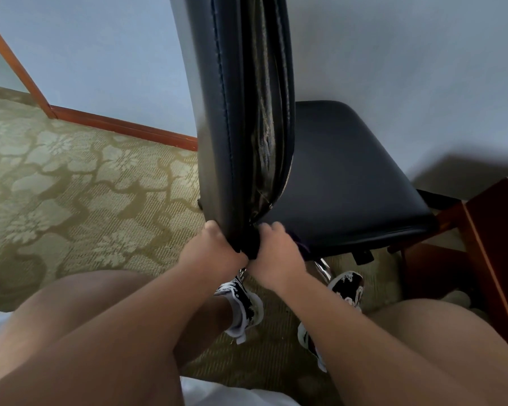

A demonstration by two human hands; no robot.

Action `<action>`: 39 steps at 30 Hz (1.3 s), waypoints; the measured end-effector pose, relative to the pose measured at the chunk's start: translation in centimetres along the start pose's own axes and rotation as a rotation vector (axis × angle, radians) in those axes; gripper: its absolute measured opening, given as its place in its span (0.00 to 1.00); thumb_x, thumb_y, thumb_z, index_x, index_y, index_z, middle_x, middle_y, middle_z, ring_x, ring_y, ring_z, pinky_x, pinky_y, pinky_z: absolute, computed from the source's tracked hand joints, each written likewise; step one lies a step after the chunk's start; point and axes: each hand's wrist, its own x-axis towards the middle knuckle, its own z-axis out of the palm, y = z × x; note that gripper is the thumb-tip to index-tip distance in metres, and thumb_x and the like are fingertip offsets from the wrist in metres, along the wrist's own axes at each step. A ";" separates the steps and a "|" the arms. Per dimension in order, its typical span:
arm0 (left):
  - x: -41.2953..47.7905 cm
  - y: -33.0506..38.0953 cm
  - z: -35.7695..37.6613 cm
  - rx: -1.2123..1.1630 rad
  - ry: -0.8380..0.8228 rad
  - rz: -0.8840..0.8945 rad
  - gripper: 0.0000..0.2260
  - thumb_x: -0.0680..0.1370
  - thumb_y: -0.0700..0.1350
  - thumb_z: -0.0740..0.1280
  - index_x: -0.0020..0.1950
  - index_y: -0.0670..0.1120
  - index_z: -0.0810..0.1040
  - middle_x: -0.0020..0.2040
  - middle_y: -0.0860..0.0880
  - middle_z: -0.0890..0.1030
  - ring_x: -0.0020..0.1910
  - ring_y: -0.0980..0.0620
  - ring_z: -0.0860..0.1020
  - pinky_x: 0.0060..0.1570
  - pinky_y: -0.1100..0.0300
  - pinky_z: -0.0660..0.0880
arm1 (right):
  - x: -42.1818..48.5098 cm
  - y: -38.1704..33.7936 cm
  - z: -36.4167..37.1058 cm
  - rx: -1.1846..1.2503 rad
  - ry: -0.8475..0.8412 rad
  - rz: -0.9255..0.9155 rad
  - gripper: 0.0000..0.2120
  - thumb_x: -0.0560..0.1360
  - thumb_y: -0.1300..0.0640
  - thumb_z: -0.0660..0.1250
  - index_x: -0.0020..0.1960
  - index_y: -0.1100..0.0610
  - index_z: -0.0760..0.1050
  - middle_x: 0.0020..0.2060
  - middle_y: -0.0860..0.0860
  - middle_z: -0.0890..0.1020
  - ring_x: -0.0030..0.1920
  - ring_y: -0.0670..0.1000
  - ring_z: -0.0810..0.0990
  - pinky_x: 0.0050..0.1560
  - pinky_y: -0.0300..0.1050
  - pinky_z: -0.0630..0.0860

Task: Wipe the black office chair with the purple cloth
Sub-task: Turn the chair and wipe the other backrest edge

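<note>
The black office chair (343,177) stands side-on in front of me, its tall backrest rising to the top of the frame and its padded seat stretching right. My left hand (210,253) grips the lower back edge of the backrest, thumb on the rear face. My right hand (276,253) is curled at the joint of backrest and seat, holding the purple cloth (301,244), of which only a small dark purple fold shows under the fingers.
A wooden cabinet (493,259) stands close at the right, against the seat's corner. A patterned green carpet (71,183) covers the floor, with a wood skirting along the pale wall at the left. My knees and sneakers are below the chair.
</note>
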 end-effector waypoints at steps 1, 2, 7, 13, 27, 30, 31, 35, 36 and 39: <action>0.1 -0.1 0.0 -0.005 0.005 0.000 0.26 0.54 0.60 0.60 0.48 0.51 0.74 0.41 0.53 0.77 0.36 0.51 0.79 0.30 0.58 0.75 | 0.1 -0.5 0.4 -0.028 -0.025 -0.053 0.18 0.70 0.56 0.70 0.58 0.55 0.72 0.55 0.54 0.71 0.54 0.59 0.77 0.50 0.54 0.78; 0.1 -0.2 0.0 -0.006 0.003 0.002 0.26 0.54 0.60 0.60 0.48 0.51 0.74 0.41 0.53 0.77 0.35 0.51 0.79 0.29 0.58 0.74 | 0.4 -0.6 0.4 -0.054 -0.051 -0.090 0.18 0.70 0.56 0.70 0.58 0.55 0.72 0.54 0.53 0.71 0.54 0.58 0.77 0.49 0.55 0.78; 0.6 -0.3 -0.1 0.006 -0.042 0.015 0.26 0.55 0.62 0.60 0.47 0.51 0.75 0.42 0.54 0.78 0.36 0.52 0.80 0.30 0.56 0.78 | 1.0 1.0 -1.4 -0.340 -0.223 -0.407 0.22 0.72 0.53 0.68 0.65 0.51 0.72 0.56 0.53 0.71 0.52 0.58 0.76 0.44 0.50 0.72; 0.0 -0.1 0.2 -0.024 -0.098 0.046 0.24 0.58 0.65 0.63 0.47 0.51 0.75 0.44 0.54 0.78 0.37 0.53 0.80 0.34 0.54 0.81 | 1.0 3.3 -3.7 -0.174 -0.085 -0.153 0.19 0.70 0.47 0.67 0.61 0.45 0.73 0.50 0.49 0.72 0.50 0.58 0.80 0.46 0.49 0.75; -0.7 1.2 -1.4 -0.115 -0.236 0.000 0.21 0.56 0.59 0.61 0.40 0.46 0.75 0.45 0.48 0.78 0.33 0.52 0.79 0.25 0.61 0.72 | 2.9 11.0 -8.1 0.300 0.219 0.642 0.24 0.70 0.47 0.68 0.63 0.56 0.70 0.54 0.56 0.77 0.49 0.59 0.77 0.46 0.47 0.73; -1.0 1.4 -1.8 -0.120 -0.219 -0.029 0.16 0.60 0.57 0.63 0.40 0.47 0.75 0.46 0.48 0.77 0.33 0.54 0.78 0.25 0.62 0.70 | 3.3 7.9 -6.6 0.131 0.154 0.524 0.29 0.69 0.44 0.68 0.65 0.57 0.69 0.59 0.58 0.75 0.56 0.62 0.78 0.55 0.51 0.76; -1.1 1.6 -2.2 -0.116 -0.214 -0.032 0.12 0.64 0.55 0.64 0.40 0.47 0.75 0.46 0.48 0.77 0.33 0.54 0.78 0.24 0.63 0.69 | 3.1 6.5 -5.9 0.073 0.122 0.447 0.28 0.70 0.44 0.68 0.64 0.57 0.70 0.59 0.57 0.74 0.57 0.62 0.77 0.56 0.51 0.76; -1.3 2.2 -3.6 -0.025 -0.203 0.011 0.06 0.74 0.46 0.68 0.38 0.50 0.73 0.47 0.48 0.74 0.33 0.57 0.73 0.24 0.68 0.65 | 1.8 1.8 -3.3 -0.086 0.033 0.125 0.25 0.71 0.45 0.70 0.61 0.55 0.68 0.58 0.56 0.72 0.58 0.62 0.77 0.53 0.52 0.76; -1.1 2.1 -4.0 -0.014 -0.200 0.013 0.08 0.75 0.45 0.67 0.37 0.50 0.72 0.47 0.48 0.73 0.35 0.57 0.72 0.25 0.68 0.65 | 1.3 1.1 -2.7 -0.130 0.006 0.035 0.25 0.70 0.46 0.70 0.61 0.55 0.67 0.57 0.55 0.72 0.57 0.61 0.76 0.52 0.53 0.76; -0.3 1.4 -5.0 0.016 -0.201 0.007 0.08 0.75 0.47 0.68 0.38 0.53 0.71 0.51 0.45 0.75 0.37 0.55 0.72 0.28 0.66 0.65 | 0.6 0.0 -1.5 -0.196 -0.084 -0.161 0.25 0.71 0.48 0.71 0.64 0.54 0.67 0.57 0.53 0.70 0.57 0.59 0.75 0.49 0.54 0.77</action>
